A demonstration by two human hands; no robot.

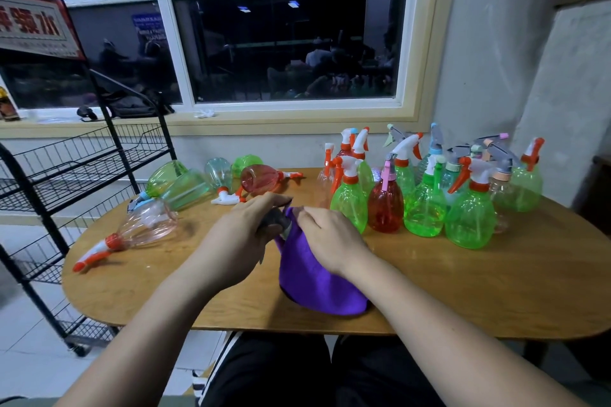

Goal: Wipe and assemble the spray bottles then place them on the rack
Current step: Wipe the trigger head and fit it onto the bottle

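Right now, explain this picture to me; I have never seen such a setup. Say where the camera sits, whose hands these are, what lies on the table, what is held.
There is no machine: one camera on a person's head looks down at their own bare hands. The left hand grips a grey spray head; the right hand holds a purple cloth against it. On the wooden table, upright spray bottles stand at the right, and tipped bottles lie at the left. A black wire rack stands beside the table.
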